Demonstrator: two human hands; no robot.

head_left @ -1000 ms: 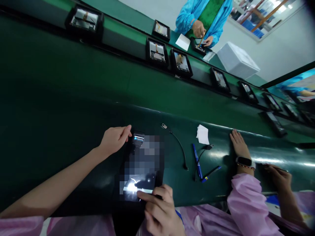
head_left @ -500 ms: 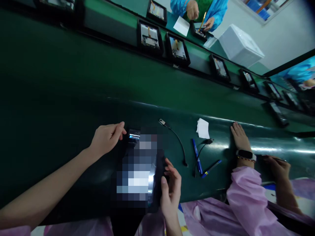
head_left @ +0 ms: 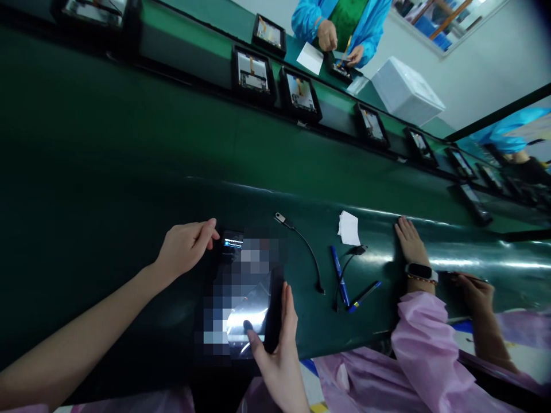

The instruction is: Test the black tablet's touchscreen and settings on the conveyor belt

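A dark tablet-like device (head_left: pixel 258 321) lies on the green table in front of me, its screen lit and partly covered by a pixelated patch. My right hand (head_left: pixel 278 344) grips the device's right side, thumb over the glossy screen and fingers along the edge. Beside the upper left corner is my left hand (head_left: pixel 191 244), its fingers curled together; whether anything is in them is hidden. A short black cable (head_left: pixel 307 246) with a metal USB plug lies right of the device.
Farther right are white paper slips (head_left: pixel 348 228), a blue pen (head_left: pixel 340 275), another pen (head_left: pixel 365 296) and a second black cable (head_left: pixel 346 269). A co-worker's hands (head_left: pixel 412 246) rest beyond. Several framed devices (head_left: pixel 253 74) line the raised strip, with another person working behind.
My right hand has shifted left, its thumb moving from the device's edge onto the screen. My left hand stays nearly in place. The view has tilted slightly.
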